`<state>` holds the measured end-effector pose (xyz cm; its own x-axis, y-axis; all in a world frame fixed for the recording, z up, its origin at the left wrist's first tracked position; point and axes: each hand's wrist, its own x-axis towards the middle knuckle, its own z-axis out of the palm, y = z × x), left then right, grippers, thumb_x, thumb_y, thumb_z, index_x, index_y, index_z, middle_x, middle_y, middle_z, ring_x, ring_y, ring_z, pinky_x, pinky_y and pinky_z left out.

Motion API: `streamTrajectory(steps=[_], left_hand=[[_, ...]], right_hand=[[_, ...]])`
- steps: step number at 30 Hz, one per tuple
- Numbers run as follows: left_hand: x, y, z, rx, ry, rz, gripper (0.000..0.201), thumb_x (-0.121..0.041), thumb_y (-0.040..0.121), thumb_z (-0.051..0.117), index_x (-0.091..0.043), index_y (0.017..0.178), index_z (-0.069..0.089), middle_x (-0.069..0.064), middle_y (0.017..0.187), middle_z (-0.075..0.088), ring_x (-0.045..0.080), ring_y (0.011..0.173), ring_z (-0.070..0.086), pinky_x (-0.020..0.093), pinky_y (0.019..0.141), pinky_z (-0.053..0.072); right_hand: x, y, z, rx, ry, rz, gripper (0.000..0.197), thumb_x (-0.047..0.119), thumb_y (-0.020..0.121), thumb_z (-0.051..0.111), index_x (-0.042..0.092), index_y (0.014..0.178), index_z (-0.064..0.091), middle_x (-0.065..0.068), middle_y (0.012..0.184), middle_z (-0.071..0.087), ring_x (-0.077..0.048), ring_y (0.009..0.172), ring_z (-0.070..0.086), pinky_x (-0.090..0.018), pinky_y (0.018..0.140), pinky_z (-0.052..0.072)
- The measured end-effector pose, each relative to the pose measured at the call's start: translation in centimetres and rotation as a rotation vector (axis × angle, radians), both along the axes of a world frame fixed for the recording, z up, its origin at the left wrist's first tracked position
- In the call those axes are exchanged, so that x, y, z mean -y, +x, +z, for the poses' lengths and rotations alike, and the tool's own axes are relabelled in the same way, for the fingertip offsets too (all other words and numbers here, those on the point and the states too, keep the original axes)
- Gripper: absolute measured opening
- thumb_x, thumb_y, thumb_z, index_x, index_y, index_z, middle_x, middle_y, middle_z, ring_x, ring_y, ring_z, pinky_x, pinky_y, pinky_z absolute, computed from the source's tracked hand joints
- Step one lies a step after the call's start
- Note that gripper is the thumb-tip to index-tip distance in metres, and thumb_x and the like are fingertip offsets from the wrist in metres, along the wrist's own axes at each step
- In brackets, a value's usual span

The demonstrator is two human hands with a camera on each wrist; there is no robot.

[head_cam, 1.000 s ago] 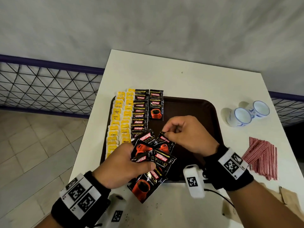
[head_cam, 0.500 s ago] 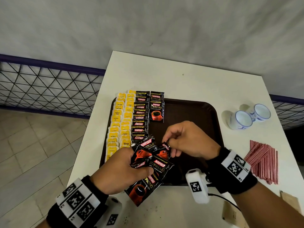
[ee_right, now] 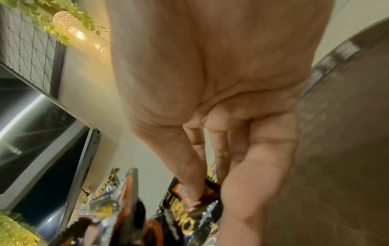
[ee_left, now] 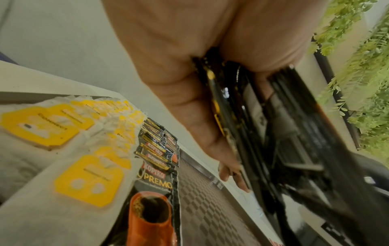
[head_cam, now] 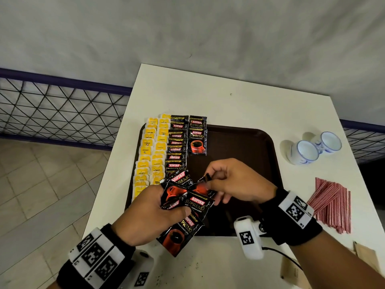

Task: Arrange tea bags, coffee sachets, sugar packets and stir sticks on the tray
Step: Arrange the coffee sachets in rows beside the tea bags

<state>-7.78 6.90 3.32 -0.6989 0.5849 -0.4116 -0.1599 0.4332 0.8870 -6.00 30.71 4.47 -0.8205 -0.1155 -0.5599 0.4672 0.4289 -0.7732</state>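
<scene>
Coffee sachets (head_cam: 183,201) are fanned in the left hand (head_cam: 150,213), whose fingers and thumb are curled around the bunch so each top edge stays free to be taken. The right hand (head_cam: 235,182) pinches the upper corner of 1 sachet (head_cam: 205,185) from this fan between thumb and forefinger; its other fingers are loosely bent. I judge it is separating this one to lay it down.

Both hands hover above the near part of the brown tray (head_cam: 239,142). Beyond the left hand, 2 columns of yellow tea bags (head_cam: 151,155) and 1 overlapped column of sachets (head_cam: 176,147) already lie on the tray. Beyond the fingertips of the right hand, a second column is begun with 2 sachets (head_cam: 198,138).

The red striped stir sticks (head_cam: 331,205) wait on the bench (head_cam: 208,97) to the outer side of the right wrist, and 2 cups (head_cam: 312,149) stand beyond them.
</scene>
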Motion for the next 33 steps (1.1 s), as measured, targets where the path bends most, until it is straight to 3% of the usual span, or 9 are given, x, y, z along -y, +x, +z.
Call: streamTrajectory(steps=[3, 6, 9, 11, 13, 17, 22, 27, 33], left_hand=[[0.4, -0.3, -0.8, 0.001, 0.004, 0.027, 0.031, -0.04, 0.08, 0.079, -0.01, 0.08, 0.072, 0.007, 0.065, 0.069, 0.026, 0.058, 0.063, 0.04, 0.057, 0.054], [0.4, -0.3, -1.4, -0.007, 0.035, 0.072, 0.049, -0.054, 0.072, 0.079, -0.007, 0.084, 0.071, 0.019, 0.072, 0.067, 0.037, 0.062, 0.06, 0.045, 0.061, 0.052], [-0.3, -0.2, -1.2, 0.001, 0.091, 0.078, 0.028, -0.033, 0.083, 0.08, -0.02, 0.063, 0.067, 0.006, 0.051, 0.053, 0.023, 0.046, 0.047, 0.032, 0.049, 0.042], [-0.4, -0.4, -1.4, 0.007, 0.129, 0.092, 0.026, -0.019, 0.087, 0.078, -0.014, 0.064, 0.067, -0.003, 0.049, 0.045, 0.012, 0.046, 0.041, 0.026, 0.052, 0.036], [-0.5, -0.8, -1.1, 0.034, 0.186, 0.107, 0.015, -0.017, 0.088, 0.078, -0.006, 0.079, 0.073, 0.005, 0.059, 0.062, 0.014, 0.056, 0.058, 0.03, 0.059, 0.047], [-0.7, -1.2, -1.2, 0.127, 0.253, 0.178, 0.017, -0.017, 0.087, 0.078, -0.015, 0.104, 0.078, 0.011, 0.099, 0.079, 0.026, 0.094, 0.075, 0.044, 0.087, 0.06], [0.1, -1.3, -2.3, 0.115, 0.212, 0.28, 0.044, -0.048, 0.068, 0.088, -0.015, 0.095, 0.077, 0.02, 0.088, 0.075, 0.04, 0.083, 0.072, 0.056, 0.078, 0.058], [1.8, -1.4, -2.5, 0.178, 0.283, 0.33, 0.048, -0.043, 0.065, 0.083, -0.014, 0.102, 0.077, 0.017, 0.1, 0.077, 0.036, 0.095, 0.074, 0.059, 0.092, 0.055], [2.1, -1.1, -2.6, 0.22, 0.314, 0.347, 0.035, -0.029, 0.071, 0.082, -0.013, 0.102, 0.078, 0.016, 0.101, 0.078, 0.035, 0.097, 0.074, 0.051, 0.09, 0.057]], right_hand=[[-0.3, 0.1, -0.1, -0.068, -0.018, -0.001, 0.025, -0.008, 0.093, 0.056, 0.015, 0.093, 0.066, -0.006, 0.07, 0.069, -0.02, 0.061, 0.071, -0.024, 0.049, 0.05], [-0.1, -0.1, -0.5, -0.167, 0.028, -0.106, 0.027, -0.011, 0.089, 0.053, 0.009, 0.089, 0.072, 0.0, 0.055, 0.065, -0.01, 0.047, 0.062, -0.022, 0.046, 0.047], [0.6, -0.4, -1.2, -0.263, 0.024, -0.334, 0.026, -0.006, 0.091, 0.055, 0.009, 0.085, 0.075, -0.002, 0.053, 0.063, -0.011, 0.041, 0.056, -0.021, 0.04, 0.041], [0.7, -0.5, -1.5, -0.226, -0.127, -0.485, 0.02, -0.003, 0.092, 0.06, 0.011, 0.096, 0.073, -0.01, 0.068, 0.066, -0.016, 0.047, 0.058, -0.023, 0.04, 0.039], [0.8, -0.3, -1.8, -0.104, -0.337, -0.576, 0.02, -0.001, 0.091, 0.063, 0.008, 0.108, 0.068, -0.01, 0.077, 0.066, -0.016, 0.053, 0.058, -0.024, 0.041, 0.037], [1.3, 0.0, -2.3, -0.07, -0.482, -0.57, 0.007, -0.003, 0.088, 0.065, -0.003, 0.093, 0.061, -0.013, 0.069, 0.058, -0.014, 0.05, 0.055, -0.02, 0.039, 0.035], [0.2, -1.0, -3.1, -0.15, -0.33, -0.609, 0.008, -0.007, 0.09, 0.062, -0.001, 0.086, 0.064, -0.01, 0.061, 0.062, -0.015, 0.048, 0.059, -0.02, 0.041, 0.039], [-2.3, -3.4, -4.4, -0.122, -0.137, -0.681, 0.008, -0.006, 0.089, 0.066, 0.002, 0.091, 0.063, -0.007, 0.059, 0.064, -0.014, 0.045, 0.062, -0.02, 0.038, 0.041], [-2.2, -5.8, -5.7, -0.062, -0.046, -0.666, 0.014, -0.003, 0.086, 0.071, 0.008, 0.083, 0.063, -0.005, 0.062, 0.065, -0.013, 0.047, 0.063, -0.021, 0.041, 0.044]])
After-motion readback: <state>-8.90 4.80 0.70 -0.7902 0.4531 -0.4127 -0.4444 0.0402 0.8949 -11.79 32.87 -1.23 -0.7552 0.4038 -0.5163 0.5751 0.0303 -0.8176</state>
